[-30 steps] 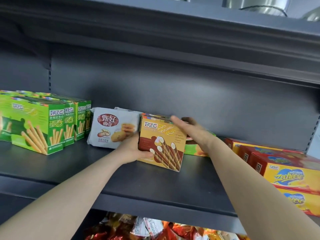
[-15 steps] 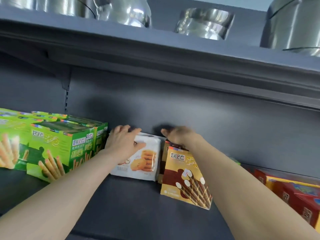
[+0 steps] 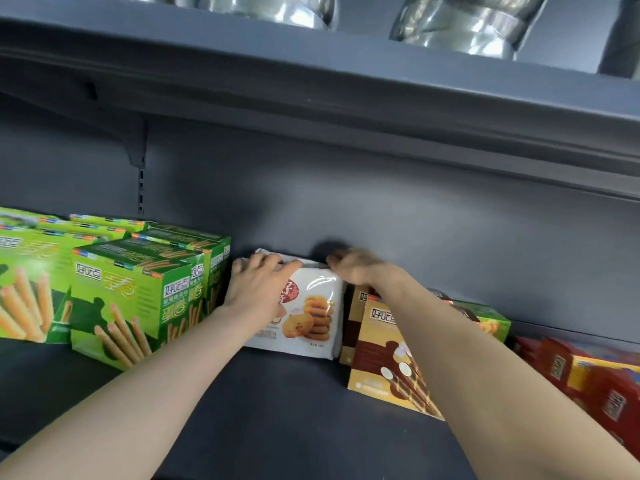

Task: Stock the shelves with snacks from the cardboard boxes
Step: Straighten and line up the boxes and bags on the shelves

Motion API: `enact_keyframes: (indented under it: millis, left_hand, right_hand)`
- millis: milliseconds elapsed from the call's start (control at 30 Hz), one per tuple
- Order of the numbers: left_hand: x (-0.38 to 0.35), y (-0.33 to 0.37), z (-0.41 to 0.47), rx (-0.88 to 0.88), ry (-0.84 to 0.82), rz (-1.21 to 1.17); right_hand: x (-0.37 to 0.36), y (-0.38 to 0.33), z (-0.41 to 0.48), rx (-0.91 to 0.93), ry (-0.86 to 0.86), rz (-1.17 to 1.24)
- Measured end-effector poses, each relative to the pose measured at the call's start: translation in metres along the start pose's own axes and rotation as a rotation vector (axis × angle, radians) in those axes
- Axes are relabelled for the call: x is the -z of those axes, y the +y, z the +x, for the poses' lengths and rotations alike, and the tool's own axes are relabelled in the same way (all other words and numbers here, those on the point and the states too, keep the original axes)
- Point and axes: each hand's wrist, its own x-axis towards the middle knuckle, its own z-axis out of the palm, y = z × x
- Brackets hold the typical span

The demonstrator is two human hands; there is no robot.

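item: cookie pack (image 3: 311, 317), upright at the shelf (image 3: 277, 410) back, between green boxes (image 3: 131, 299) and brown box (image 3: 377, 368). my left grip (image 3: 256, 292) lies flat on it, unclenched. my right grip (image 3: 356, 270) is at its top corner, blurred, cannot tell. risk: my right forearm may tip the brown box.

This is a shop: dark metal display shelving (image 3: 277, 410) on a slotted upright (image 3: 141, 188) carries rows of identical green snack boxes (image 3: 131, 299) and red boxes (image 3: 588, 375), with steel pots (image 3: 460, 26) above.

my left hand (image 3: 258, 289) on white cookie pack (image 3: 311, 317) | my right hand (image 3: 356, 268), blurred, at its top-right corner
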Motion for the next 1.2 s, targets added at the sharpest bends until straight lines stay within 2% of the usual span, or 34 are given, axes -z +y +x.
enact_keyframes:
  millis: [100, 167, 300, 333, 433, 500, 567, 600, 733, 767, 833, 900, 967, 1033, 1100, 1200]
  left_hand:
    - [0.003, 0.008, 0.000, 0.084, -0.033, 0.023]
    - [0.003, 0.015, -0.004, 0.088, 0.032, -0.014]
    - [0.005, 0.052, -0.026, -0.092, 0.470, -0.434]
    - [0.011, 0.066, -0.033, -0.100, 0.462, -0.541]
    - [0.012, 0.102, -0.047, -0.062, 0.182, -0.676]
    - [-0.003, 0.115, -0.050, -0.050, 0.053, -0.723]
    - [-0.015, 0.124, -0.051, -0.040, 0.010, -0.807]
    - [-0.019, 0.129, -0.051, -0.019, 0.012, -0.832]
    - [-0.024, 0.137, -0.054, 0.075, 0.077, -0.852]
    - [-0.025, 0.137, -0.055, 0.080, 0.075, -0.849]
    - [-0.030, 0.135, -0.059, 0.067, 0.066, -0.854]
    - [-0.031, 0.132, -0.061, 0.067, 0.039, -0.867]
    - [-0.033, 0.129, -0.061, 0.093, 0.027, -0.848]
    - [-0.034, 0.130, -0.061, 0.112, 0.036, -0.845]
    - [-0.035, 0.132, -0.061, 0.106, 0.060, -0.841]
    - [-0.035, 0.136, -0.059, 0.092, 0.077, -0.818]
  right_hand:
    - [0.011, 0.025, -0.017, -0.015, 0.117, 0.014]
    - [0.016, 0.045, -0.037, -0.020, 0.151, 0.010]
    - [0.025, 0.089, -0.077, -0.089, 0.287, 0.075]
    - [0.028, 0.100, -0.083, -0.155, 0.324, 0.095]
    - [0.039, 0.135, -0.101, -0.393, 0.300, 0.220]
    - [0.030, 0.149, -0.119, -0.519, 0.121, 0.525]
    - [0.008, 0.152, -0.132, -0.483, -0.026, 0.862]
    - [-0.002, 0.154, -0.131, -0.446, -0.033, 0.971]
    - [-0.027, 0.155, -0.117, -0.441, 0.252, 1.308]
    - [-0.033, 0.164, -0.112, -0.415, 0.332, 1.203]
    - [-0.038, 0.185, -0.109, -0.250, 0.414, 0.646]
    - [-0.039, 0.198, -0.106, -0.082, 0.316, 0.161]
    - [-0.036, 0.200, -0.101, 0.009, 0.213, -0.173]
    - [-0.038, 0.201, -0.092, 0.071, 0.182, -0.365]
    - [-0.039, 0.198, -0.089, 0.059, 0.173, -0.484]
    - [-0.043, 0.200, -0.092, -0.013, 0.175, -0.447]
